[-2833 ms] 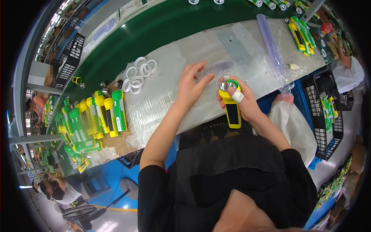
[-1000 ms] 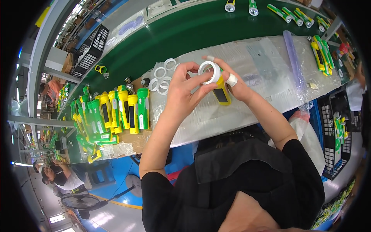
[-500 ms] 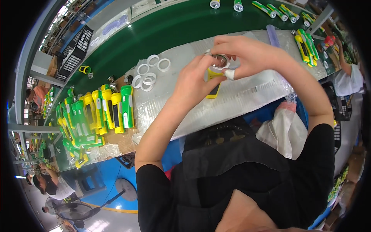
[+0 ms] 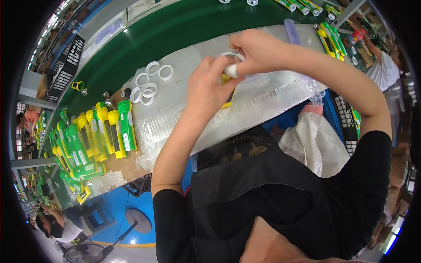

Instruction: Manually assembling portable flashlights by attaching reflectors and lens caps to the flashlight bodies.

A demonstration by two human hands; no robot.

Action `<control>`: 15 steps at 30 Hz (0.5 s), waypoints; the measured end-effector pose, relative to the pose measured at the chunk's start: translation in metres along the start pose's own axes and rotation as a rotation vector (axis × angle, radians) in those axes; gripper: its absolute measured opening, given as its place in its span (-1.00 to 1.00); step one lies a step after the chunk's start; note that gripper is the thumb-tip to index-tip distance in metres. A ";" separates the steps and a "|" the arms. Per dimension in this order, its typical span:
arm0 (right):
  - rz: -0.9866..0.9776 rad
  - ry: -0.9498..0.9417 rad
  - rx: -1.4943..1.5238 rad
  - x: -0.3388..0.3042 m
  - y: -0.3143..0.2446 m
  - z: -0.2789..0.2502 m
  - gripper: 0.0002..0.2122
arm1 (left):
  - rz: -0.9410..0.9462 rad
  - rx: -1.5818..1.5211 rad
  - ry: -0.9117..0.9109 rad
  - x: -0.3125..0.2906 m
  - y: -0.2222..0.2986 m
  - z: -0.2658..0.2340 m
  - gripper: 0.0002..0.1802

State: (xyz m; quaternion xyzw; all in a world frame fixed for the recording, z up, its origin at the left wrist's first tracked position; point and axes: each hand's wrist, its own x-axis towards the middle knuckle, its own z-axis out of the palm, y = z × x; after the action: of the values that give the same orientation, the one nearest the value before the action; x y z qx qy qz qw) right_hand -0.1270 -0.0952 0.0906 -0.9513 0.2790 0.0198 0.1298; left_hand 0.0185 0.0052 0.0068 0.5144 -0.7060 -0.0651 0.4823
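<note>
Clock is read from the flashlight in our hands, 12 at the top of the view. We've got one yellow flashlight [image 4: 229, 99], dark panel on its body, head end up among our fingers, over the pale bench sheet [image 4: 267, 93]. Left hand [image 4: 204, 85] comes in from 8: fingers narrow, closed round the head end, thumb across the body. Right hand [image 4: 255, 50] arches in from 2: fingers bunched on the white ring [image 4: 232, 53] at the head, thumb with a white wrap [image 4: 230, 71] on the near side.

Progress, our read: ring is on or over the head, looks mid-fit. Can't tell whether it's fully seated; fingers cover the joint.

At 9, well apart from our hands: six loose rings [image 4: 165, 79], some overlapping, none on a flashlight. We count those as left to do. At 8, further off: a pile of green and yellow flashlights [image 4: 90, 133]; can't tell which have rings. A few small silver cups [image 4: 106, 94] lie behind its far edge.

Between 1 and 2, a clear plastic roll [image 4: 291, 31]; beyond it at 2, a small group of flashlights [image 4: 331, 41], maybe finished, can't confirm. Furthest, on the green surface [image 4: 175, 37], more torches [image 4: 302, 8] lie around 1, silver fronts toward us. Those look complete to us, but too small to check.
</note>
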 end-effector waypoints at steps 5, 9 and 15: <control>0.099 0.095 -0.037 -0.002 0.006 -0.001 -0.64 | -0.025 -0.071 -0.008 0.002 -0.009 -0.001 -0.61; -0.304 0.189 0.136 0.002 0.012 0.000 -0.56 | -0.004 -0.047 0.009 0.000 -0.007 -0.003 -0.61; -0.134 0.311 0.016 0.006 0.011 0.011 -0.55 | -0.020 -0.023 -0.003 0.002 -0.007 -0.004 -0.58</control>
State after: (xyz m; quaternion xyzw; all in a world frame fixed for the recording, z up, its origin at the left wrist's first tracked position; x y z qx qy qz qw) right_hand -0.1271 -0.1047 0.0772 -0.9583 0.2316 -0.1384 0.0936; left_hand 0.0258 0.0020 0.0058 0.5158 -0.7009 -0.0787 0.4863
